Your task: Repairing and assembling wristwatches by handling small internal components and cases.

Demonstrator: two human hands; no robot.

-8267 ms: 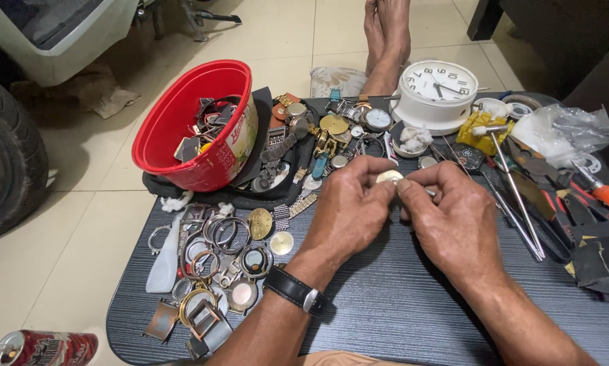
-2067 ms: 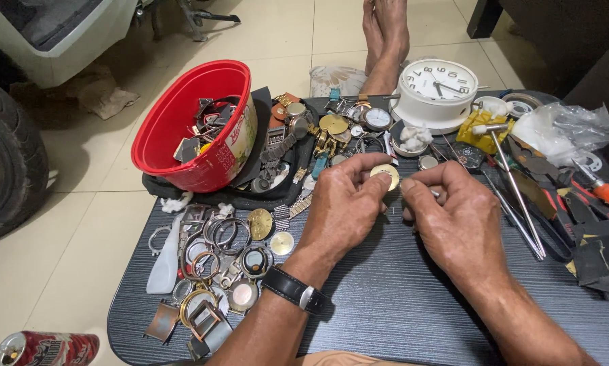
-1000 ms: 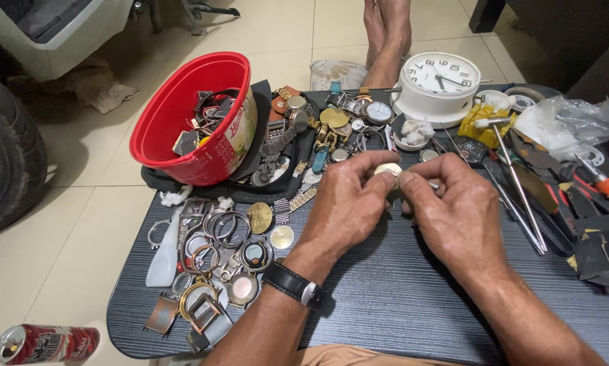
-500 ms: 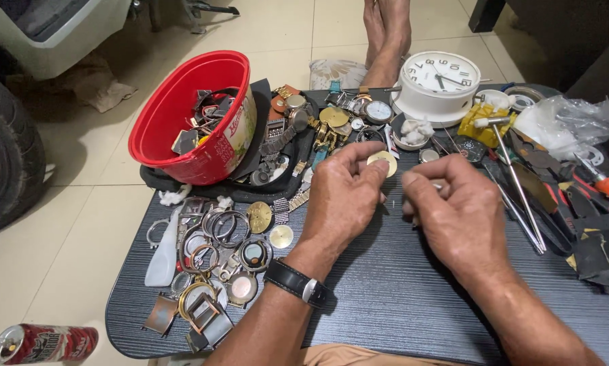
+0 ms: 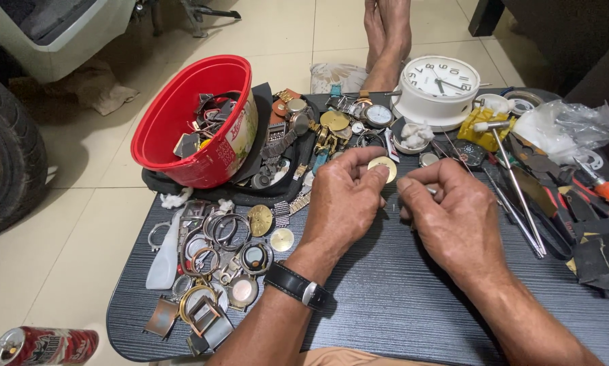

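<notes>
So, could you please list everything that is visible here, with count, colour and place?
Round plastic bucket: one, red, table's far left, holding watch parts.
Round alarm clock: one, white, far edge.
Loose watch cases and rings: many, metal, near left.
Hand tools: several, red and orange handles, right.
Crumpled plastic bag: one, clear, far right.
Drink can: one, red, on the floor.
Dark striped table: one.
Small round dial: one, pale gold, pinched by the left hand.
Right hand: pinches a thin metal piece.

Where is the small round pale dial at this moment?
In the head view, the round pale dial is pinched in the left hand fingertips above the dark table, just in front of the white alarm clock.
</notes>
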